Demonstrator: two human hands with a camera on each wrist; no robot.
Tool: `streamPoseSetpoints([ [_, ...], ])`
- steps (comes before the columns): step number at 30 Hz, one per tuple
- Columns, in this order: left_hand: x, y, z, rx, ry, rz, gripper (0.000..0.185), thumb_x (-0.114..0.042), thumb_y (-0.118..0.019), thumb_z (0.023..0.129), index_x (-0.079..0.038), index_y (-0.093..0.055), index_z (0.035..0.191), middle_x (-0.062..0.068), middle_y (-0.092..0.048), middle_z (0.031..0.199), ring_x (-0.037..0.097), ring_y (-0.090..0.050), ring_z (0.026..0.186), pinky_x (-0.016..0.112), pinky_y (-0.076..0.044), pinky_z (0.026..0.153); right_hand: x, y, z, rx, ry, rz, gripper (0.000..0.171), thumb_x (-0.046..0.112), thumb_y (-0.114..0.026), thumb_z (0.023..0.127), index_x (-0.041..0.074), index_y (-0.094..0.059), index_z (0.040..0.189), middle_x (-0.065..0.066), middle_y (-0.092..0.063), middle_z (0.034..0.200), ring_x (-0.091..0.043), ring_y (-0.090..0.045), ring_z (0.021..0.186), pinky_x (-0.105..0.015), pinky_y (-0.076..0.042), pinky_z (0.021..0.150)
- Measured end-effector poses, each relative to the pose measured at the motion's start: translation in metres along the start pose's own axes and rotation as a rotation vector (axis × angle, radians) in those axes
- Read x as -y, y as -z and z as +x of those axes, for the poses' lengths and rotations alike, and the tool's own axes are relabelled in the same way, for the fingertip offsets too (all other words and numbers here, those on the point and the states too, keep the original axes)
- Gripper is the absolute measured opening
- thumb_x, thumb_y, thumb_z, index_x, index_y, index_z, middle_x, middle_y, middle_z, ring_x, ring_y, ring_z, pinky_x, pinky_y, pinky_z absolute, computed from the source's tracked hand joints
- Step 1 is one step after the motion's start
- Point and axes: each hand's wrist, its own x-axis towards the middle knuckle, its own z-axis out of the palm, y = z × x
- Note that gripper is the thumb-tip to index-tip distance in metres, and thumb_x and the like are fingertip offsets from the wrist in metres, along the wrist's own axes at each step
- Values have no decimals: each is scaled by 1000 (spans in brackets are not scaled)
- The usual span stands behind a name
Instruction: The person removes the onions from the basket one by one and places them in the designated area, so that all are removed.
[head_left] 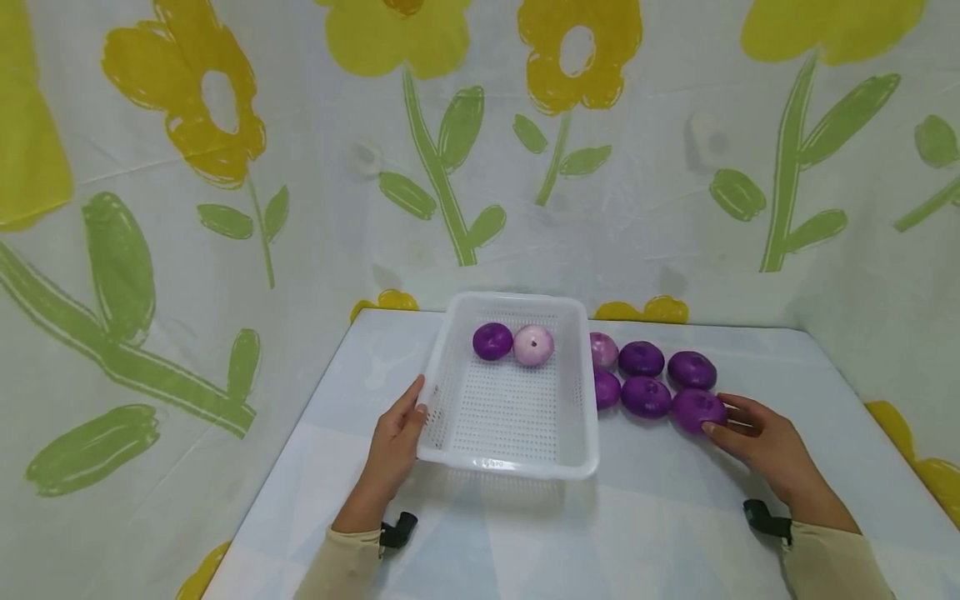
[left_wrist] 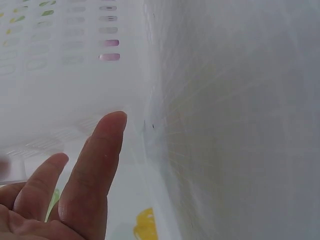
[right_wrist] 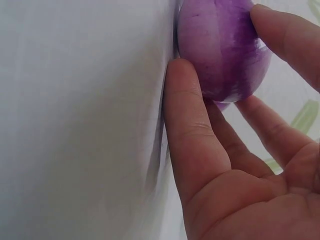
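My left hand holds the left side of a white perforated plastic basket, its thumb at the rim. In the left wrist view, fingers stretch along the basket's outer wall. Inside, near the far end, lie a dark purple onion and a paler pink one, side by side. My right hand grips the nearest right purple onion between thumb and fingers. The right wrist view shows that onion close over the white tabletop, fingertips against its skin.
Right of the basket, several more onions sit in two rows, the leftmost partly hidden by the basket's wall. A white table lies under everything. A flower-printed curtain rises behind and at both sides. Each wrist wears a small black camera.
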Motion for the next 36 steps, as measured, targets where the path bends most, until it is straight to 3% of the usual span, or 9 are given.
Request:
streamPoseSetpoints([
  [6, 0, 0, 0, -3, 20, -1, 55, -22, -49, 114, -17, -34, 167, -3, -35, 168, 22, -42, 149, 49, -40, 115, 1, 0, -2, -13, -9, 26, 94, 55, -78, 93, 3, -39, 160, -36, -45, 153, -57, -49, 135, -47, -60, 90],
  [18, 1, 0, 0, -1, 10, -7, 54, -21, -48, 114, -16, -34, 167, -3, -34, 168, 22, -39, 150, 47, -38, 116, -1, 1, -1, 22, -37, 5, 97, 59, -73, 95, 6, -33, 165, -36, -41, 156, -57, -45, 137, -67, -49, 101],
  [36, 2, 0, 1, -1, 4, -10, 54, -22, -49, 114, -16, -35, 167, 1, -31, 171, 22, -38, 151, 46, -38, 116, -1, 4, -2, 49, -68, 28, 100, 63, -69, 96, 9, -27, 168, -36, -38, 159, -57, -43, 139, -65, -50, 101],
])
